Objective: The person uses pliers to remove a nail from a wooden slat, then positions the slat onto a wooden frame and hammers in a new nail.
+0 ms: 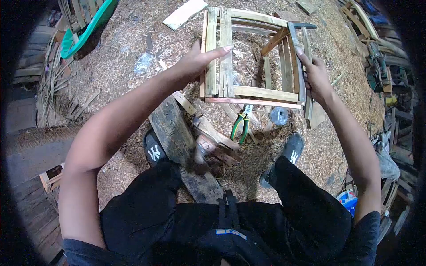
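A slatted wooden crate (266, 92) is held up in front of me, above the ground. My left hand (205, 58) is closed on its left side, with the thumb lying over the upright slats. At the right side, my right hand (316, 73) is closed around a hammer (296, 53), whose dark head (305, 26) lies by the crate's upper right corner. The hammer's shaft runs along the crate's right edge. Pliers (240, 126) with green and yellow handles lie below the crate, on the ground.
A dark plank (172, 128) and wood scraps (213, 133) lie between my feet. Beside the pliers is a clear round container (279, 116). A green curved rim (84, 37) stands at the upper left. Wood piles line both sides, over ground strewn with shavings (120, 84).
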`<move>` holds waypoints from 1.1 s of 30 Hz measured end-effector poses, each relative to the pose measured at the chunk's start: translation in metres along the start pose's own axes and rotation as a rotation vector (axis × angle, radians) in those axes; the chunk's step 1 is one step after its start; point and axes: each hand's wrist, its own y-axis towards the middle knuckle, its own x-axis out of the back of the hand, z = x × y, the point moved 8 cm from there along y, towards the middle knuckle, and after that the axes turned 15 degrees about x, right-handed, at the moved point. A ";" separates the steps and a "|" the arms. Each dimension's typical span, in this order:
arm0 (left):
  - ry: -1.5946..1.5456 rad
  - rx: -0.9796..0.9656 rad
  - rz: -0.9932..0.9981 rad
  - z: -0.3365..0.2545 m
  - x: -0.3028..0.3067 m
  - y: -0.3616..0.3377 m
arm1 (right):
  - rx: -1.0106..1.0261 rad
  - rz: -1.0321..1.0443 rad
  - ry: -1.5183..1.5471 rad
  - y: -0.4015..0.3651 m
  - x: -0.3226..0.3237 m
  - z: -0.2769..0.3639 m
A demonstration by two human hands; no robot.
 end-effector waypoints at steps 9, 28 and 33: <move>0.069 -0.046 -0.058 -0.009 -0.003 -0.007 | -0.051 -0.032 -0.031 -0.012 -0.004 0.006; 0.065 -0.014 -0.084 -0.002 -0.003 -0.005 | -0.203 0.187 0.092 -0.002 0.002 -0.011; 0.068 0.048 -0.089 0.004 -0.001 -0.002 | -0.296 0.205 0.169 -0.004 -0.003 -0.016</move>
